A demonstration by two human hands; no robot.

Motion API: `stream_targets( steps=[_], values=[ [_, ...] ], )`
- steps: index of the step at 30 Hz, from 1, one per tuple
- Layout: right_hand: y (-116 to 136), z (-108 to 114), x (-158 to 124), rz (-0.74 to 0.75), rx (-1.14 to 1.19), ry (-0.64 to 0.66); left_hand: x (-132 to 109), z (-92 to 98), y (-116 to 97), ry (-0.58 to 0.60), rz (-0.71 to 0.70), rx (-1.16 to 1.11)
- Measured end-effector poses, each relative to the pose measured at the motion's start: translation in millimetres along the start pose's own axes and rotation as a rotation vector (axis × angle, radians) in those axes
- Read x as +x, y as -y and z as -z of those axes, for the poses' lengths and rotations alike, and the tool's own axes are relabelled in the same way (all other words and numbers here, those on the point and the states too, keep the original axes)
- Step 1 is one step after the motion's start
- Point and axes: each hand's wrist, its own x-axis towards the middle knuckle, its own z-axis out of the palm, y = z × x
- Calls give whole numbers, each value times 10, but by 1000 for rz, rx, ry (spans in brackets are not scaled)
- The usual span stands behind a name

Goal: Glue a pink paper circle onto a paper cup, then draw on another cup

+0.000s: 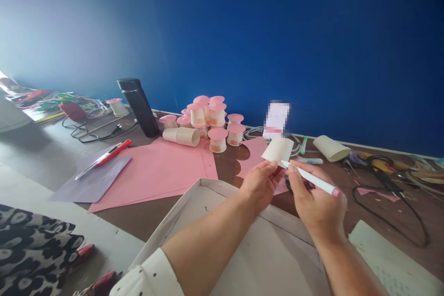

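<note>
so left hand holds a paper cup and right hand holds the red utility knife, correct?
Not quite: in the head view, the right hand holds a white marker with a pink end; the red utility knife lies on the purple paper. The left hand does hold a paper cup.

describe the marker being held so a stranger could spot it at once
Look below the blue wall to the right hand. It holds the white marker, tip by the paper cup. Its pink end sets it apart from the green marker and pale marker behind.
</note>
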Motion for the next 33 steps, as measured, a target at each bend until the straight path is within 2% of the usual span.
stream_targets(
  steps=[23, 33],
  values=[
    [4, 2, -8, 1, 0, 16, 4, 24, -4, 11, 6, -23],
    [9, -2, -13, -22, -29, 42, 5, 9, 4, -40, 3, -48]
  ],
)
